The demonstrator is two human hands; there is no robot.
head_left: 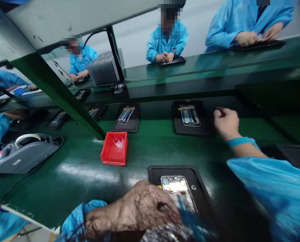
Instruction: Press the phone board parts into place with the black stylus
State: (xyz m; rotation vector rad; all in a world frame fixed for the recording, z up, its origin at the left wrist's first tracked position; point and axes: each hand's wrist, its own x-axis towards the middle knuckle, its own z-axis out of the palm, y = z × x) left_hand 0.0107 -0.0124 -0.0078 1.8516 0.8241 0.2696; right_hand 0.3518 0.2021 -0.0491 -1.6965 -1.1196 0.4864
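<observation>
My left hand [142, 205] is curled over the left edge of an opened phone [176, 186], its fingers bent together. Dark strands of hair cross in front of it, and what the fingertips hold, if anything, is hidden. The phone shows its circuit board and a blue strip, and lies on a black tray [196, 174] before me. My right hand [227, 122] is raised to the right, with a blue band at the wrist. Its fingers are closed around something small and dark that I cannot make out. Left of it, another opened phone [190, 115] rests on a black tray [179, 127].
A red bin [113, 158] with a clear roll [118, 142] inside stands left of centre. Farther left is a grey tape dispenser [26, 153] with a trailing cable. A green post [59, 90] slants down. More phones on trays line the bench; several co-workers sit beyond.
</observation>
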